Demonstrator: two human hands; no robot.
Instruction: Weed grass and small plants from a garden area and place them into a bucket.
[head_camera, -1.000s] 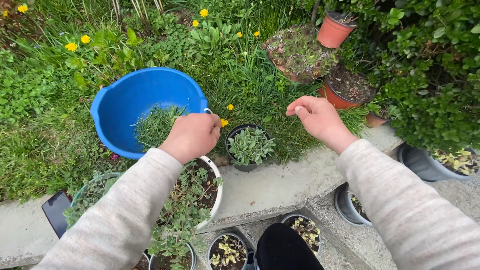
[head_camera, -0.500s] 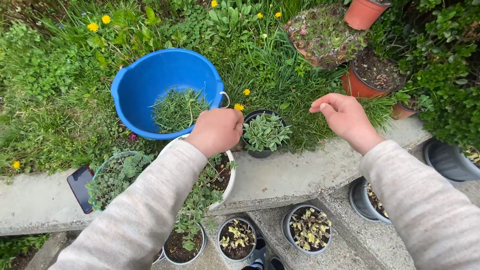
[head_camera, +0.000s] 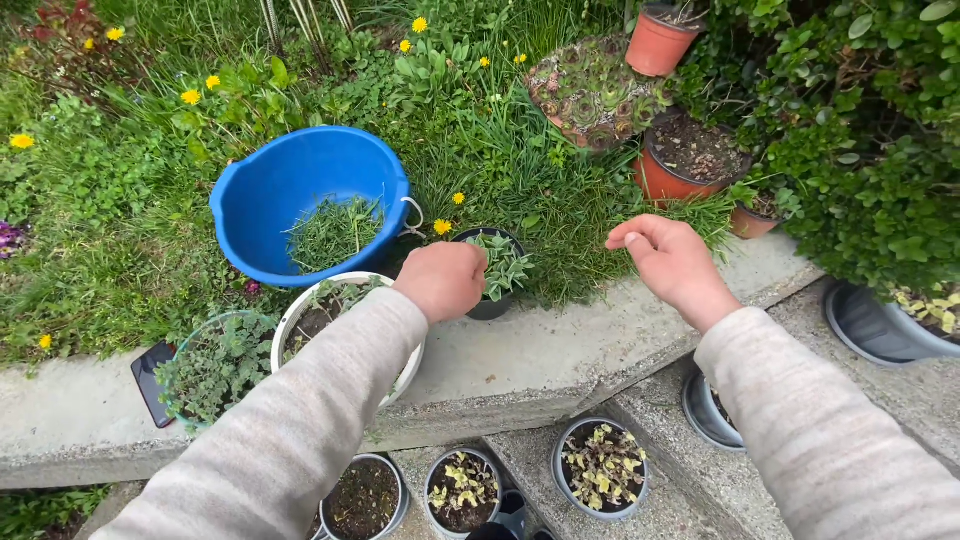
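The black pot of pale green leaves stands near the outer edge of the concrete ledge, right against the left hand. A careless nudge from that fist may tip the pot or push it toward the drop, where it would fall among the small pots on the step below. The white pot sits partly under the left sleeve, its near side close to the ledge's front edge; a drag of the forearm could shift it or snap the stems in it. The dark phone lies on the ledge at the far left, half under the trailing plant in the clear pot, and soil or water could easily land on it.

The left hand is curled into a closed fist, knuckles up, just in front of the black pot and overlapping its near rim. Whether it grips anything inside the fist cannot be told. The right hand hovers over the grass at the ledge's far edge, well apart from the left, loosely cupped with thumb and fingertips drawn near each other, holding nothing visible and touching nothing. The blue tub, with cut grass in it, rests on the lawn beyond the left hand.
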